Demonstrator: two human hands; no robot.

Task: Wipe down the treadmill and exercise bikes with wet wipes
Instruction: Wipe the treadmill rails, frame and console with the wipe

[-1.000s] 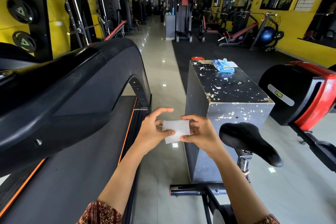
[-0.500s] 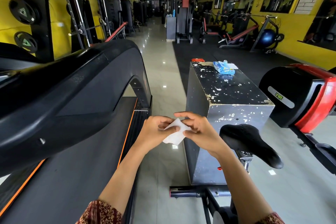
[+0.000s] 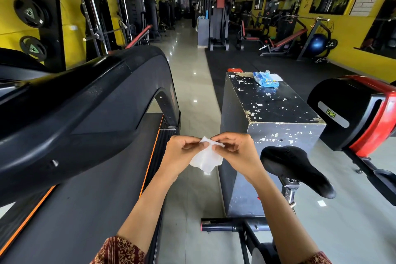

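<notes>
Here, 2 bare hands meet at centre frame above the glossy tiled floor (image 3: pixel 188 70). The left hand (image 3: pixel 182 152) and the right hand (image 3: pixel 237 152) each pinch the top edge of 1 white wet wipe (image 3: pixel 206 159) between thumb and curled fingers. The sheet hangs crumpled and partly unfolded below them. The treadmill (image 3: pixel 85 100) fills the left side, its black arched frame above the dark belt (image 3: pixel 90 210) edged in orange, just beside the left forearm. The black saddle (image 3: pixel 295 169) of an exercise bike sits just right of the right wrist. Between treadmill and bike stands a black box (image 3: pixel 274 109) with chipped paint. A blue wipes packet (image 3: pixel 265 79) lies on its far end, well apart from the hands. A black-and-red housing (image 3: pixel 351 113) of another machine shows at the right edge.
</notes>
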